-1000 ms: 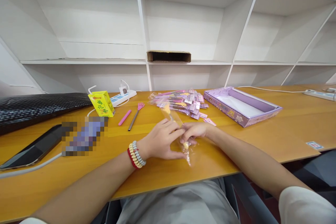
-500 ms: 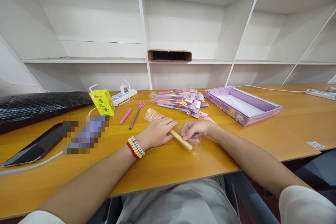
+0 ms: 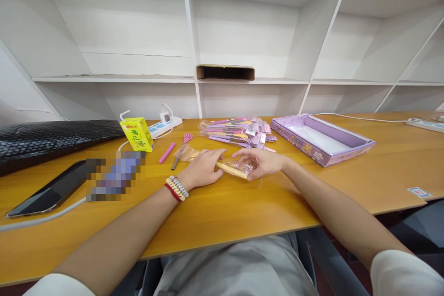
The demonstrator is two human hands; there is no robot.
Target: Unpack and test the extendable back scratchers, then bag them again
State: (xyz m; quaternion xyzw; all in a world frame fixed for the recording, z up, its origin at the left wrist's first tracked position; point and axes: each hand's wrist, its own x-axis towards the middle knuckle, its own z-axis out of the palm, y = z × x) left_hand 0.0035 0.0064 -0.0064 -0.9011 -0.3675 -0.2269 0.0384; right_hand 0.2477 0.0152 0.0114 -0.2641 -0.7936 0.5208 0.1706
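Note:
A pale yellow stick (image 3: 233, 169) in clear plastic wrap lies slantwise on the table between my hands. My left hand (image 3: 204, 167) is wrapped over its middle, and a yellow clawed end shows past the knuckles. At the near end of the stick, my right hand (image 3: 260, 163) has its fingers curved round the crinkled wrap, thumb and fingertips at the plastic. To the left lie a pink-clawed rod (image 3: 180, 151) and a pink tube (image 3: 167, 153). Several wrapped pink and purple pieces (image 3: 239, 132) are heaped behind my hands.
A purple open tray box (image 3: 321, 141) stands at the right. At the left are a yellow drink carton (image 3: 138, 135), a black phone (image 3: 48, 189), a blurred-out item and a power strip (image 3: 163, 126). White shelves rise behind, holding a cardboard box (image 3: 225, 73).
The stick has shifted up and left and lies flatter, its clawed end now showing beyond my left hand. My right hand has turned, its fingers more spread over the wrap.

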